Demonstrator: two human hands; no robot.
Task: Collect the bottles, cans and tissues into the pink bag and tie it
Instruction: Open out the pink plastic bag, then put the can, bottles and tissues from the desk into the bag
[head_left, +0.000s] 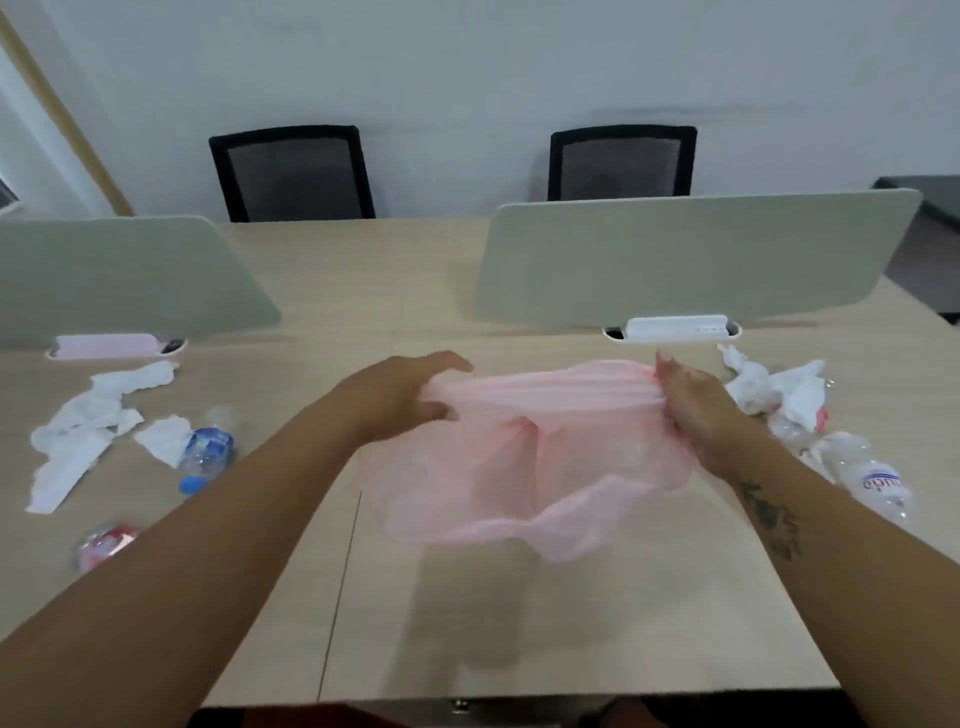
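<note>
A pale wall (467, 78) is seen across the top of the frame, with two black mesh chairs (293, 174) set against it at upper left and upper right. Below them a light wood-look worktop (519, 634) is spread over most of the picture, and two grey-green dividers (691, 254) are stood on it, one at the left edge and one at centre right. A white socket box (675, 328) is fitted at the foot of the right divider.

The pink bag (519, 467) is held up in the centre of the frame, between two bare forearms reaching in from the bottom corners. Its upper edge is stretched into pleats from one hand to the other, and its loose lower part hangs open, with a shadow cast on the worktop beneath. The left grip (410, 397) is clamped on the left end of the edge, which is pinched between curled fingers and thumb. The right grip (691, 405) is clamped on the bunched right end.

Torn white tissues (88, 426) are scattered at centre left. A blue-labelled bottle (205, 452) is laid just beside them, and a crushed red-labelled bottle (106, 543) is seen lower left. More crumpled tissues (774, 387) are heaped at centre right, and a clear bottle (878, 483) is laid below them.
</note>
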